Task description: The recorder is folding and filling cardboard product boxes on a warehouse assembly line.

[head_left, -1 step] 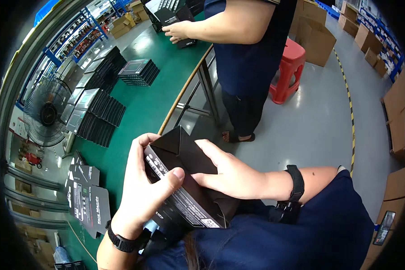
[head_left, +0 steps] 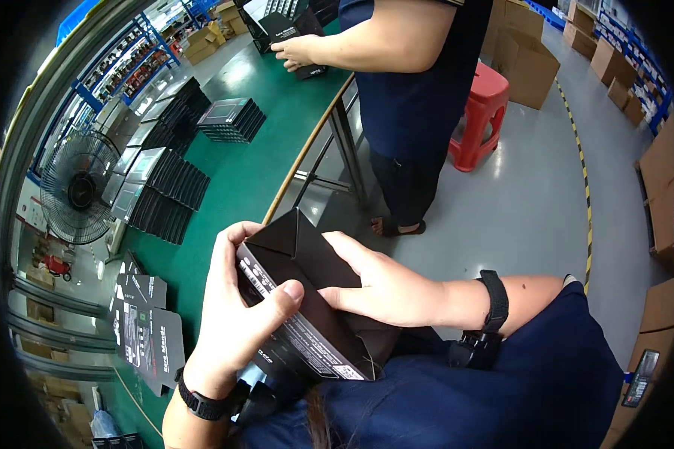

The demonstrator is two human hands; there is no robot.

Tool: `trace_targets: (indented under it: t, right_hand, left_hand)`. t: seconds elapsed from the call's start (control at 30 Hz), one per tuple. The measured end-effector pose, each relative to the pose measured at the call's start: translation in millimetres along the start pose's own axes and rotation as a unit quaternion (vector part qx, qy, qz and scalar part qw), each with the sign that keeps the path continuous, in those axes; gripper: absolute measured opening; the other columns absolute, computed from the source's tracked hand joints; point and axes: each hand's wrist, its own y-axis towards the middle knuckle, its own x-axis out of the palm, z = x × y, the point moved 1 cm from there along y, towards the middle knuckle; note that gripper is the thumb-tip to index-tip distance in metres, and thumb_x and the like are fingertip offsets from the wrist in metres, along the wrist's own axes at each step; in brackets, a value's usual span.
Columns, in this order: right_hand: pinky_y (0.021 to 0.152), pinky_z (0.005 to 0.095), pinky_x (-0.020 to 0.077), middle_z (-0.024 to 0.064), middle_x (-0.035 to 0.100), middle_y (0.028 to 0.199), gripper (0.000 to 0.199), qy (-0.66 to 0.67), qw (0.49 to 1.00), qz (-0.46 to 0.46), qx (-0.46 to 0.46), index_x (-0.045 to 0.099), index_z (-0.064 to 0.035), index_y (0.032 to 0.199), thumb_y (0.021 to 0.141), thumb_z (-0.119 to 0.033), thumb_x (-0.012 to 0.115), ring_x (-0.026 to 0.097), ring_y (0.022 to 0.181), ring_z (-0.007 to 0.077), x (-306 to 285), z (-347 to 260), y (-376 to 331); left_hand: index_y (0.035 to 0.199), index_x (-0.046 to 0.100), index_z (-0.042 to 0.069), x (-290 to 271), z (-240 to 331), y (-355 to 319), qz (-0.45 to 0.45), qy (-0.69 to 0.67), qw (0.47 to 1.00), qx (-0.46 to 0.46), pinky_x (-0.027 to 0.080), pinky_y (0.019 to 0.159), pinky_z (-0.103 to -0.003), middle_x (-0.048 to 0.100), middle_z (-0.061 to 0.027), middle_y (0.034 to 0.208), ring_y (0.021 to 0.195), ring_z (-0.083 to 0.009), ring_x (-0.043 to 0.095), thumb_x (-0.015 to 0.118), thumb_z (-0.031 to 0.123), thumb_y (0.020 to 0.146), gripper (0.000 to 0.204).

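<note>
A black folding carton [head_left: 316, 340], its top open and white print along one side, is tilted in front of my body. My left hand [head_left: 232, 307] wraps its left side, thumb pressed on the printed panel and fingers round the far edge. From the right, my right hand [head_left: 386, 288] grips the opposite wall, with a digit reaching into the opening; its other fingers are partly hidden. The inside of the carton looks dark, and its bottom is hidden. Left of my left hand, flat unfolded black cartons [head_left: 148, 337] lie on the green table [head_left: 236, 176].
Stacks of black boxes [head_left: 161, 187] and a smaller stack [head_left: 232, 120] stand on the table, near a fan [head_left: 80, 188]. Across the table corner, a co-worker's hand [head_left: 296, 52] touches a black box. A red stool [head_left: 479, 120] and brown cardboard boxes [head_left: 528, 67] stand beyond.
The carton and both hands have shifted very slightly to the left. My grip on it looks the same.
</note>
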Motion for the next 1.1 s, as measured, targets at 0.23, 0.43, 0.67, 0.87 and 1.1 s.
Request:
trace_targets:
  t: [0.23,0.43,0.67,0.87,1.1]
  right_hand:
    - [0.101,0.0292,0.0352,0.0165,0.038,0.137,0.071,0.198,0.949,-0.189,0.159,0.015,0.0030,0.144,0.097,-0.045,0.039,0.038,0.125,0.0171,-25.7,-25.3,3.6]
    - [0.103,0.0299,0.0323,0.0125,0.044,0.132,0.078,0.111,0.980,-0.159,0.052,0.022,0.0036,0.140,0.085,-0.029,0.067,0.041,0.122,0.0153,-4.6,-31.8,2.2]
    - [0.102,0.0305,0.0346,0.0127,0.048,0.130,0.068,0.078,0.992,-0.043,-0.095,0.031,0.0045,0.137,0.083,-0.010,0.068,0.046,0.119,0.0166,-29.0,-113.7,15.2]
    - [0.104,0.0460,0.0325,0.0212,0.041,0.137,0.072,-0.462,0.787,0.056,-0.406,0.038,-0.0038,0.137,0.074,-0.015,0.071,0.041,0.124,0.0412,-18.7,-92.3,71.8]
    - [0.102,0.0579,0.0312,0.0094,0.044,0.139,0.047,-0.673,0.604,0.069,-0.421,0.054,-0.0272,0.127,0.081,-0.015,0.054,0.040,0.127,0.0371,-22.8,17.5,158.5]
  left_hand:
    - [0.121,0.040,0.004,-9.9,-0.3,-11.7,0.044,-0.052,0.997,0.037,0.044,0.083,-0.028,0.053,-0.0072,0.102,0.093,-0.0140,0.053,0.075,0.027,0.067,0.068]
    - [0.124,0.041,0.004,-5.3,-4.1,0.3,0.046,-0.039,0.991,0.122,0.042,0.089,-0.030,0.052,-0.0065,0.108,0.101,-0.0153,0.052,0.075,0.030,0.070,0.069]
    - [0.142,0.025,-0.001,-37.7,1.7,16.9,0.161,0.208,0.848,0.460,0.021,0.109,-0.047,0.024,-0.0255,0.143,0.134,-0.0369,0.024,0.066,0.061,0.071,0.103]
    - [0.142,0.026,0.003,-45.3,-21.1,24.9,0.177,0.252,0.908,0.284,0.019,0.111,-0.045,0.016,-0.0243,0.147,0.138,-0.0385,0.017,0.059,0.024,0.088,0.067]
    - [0.130,0.047,0.007,-91.4,-65.5,-17.9,0.296,0.310,0.892,0.146,0.023,0.110,-0.042,0.036,-0.0156,0.140,0.134,-0.0312,0.029,0.063,0.017,0.084,0.050]
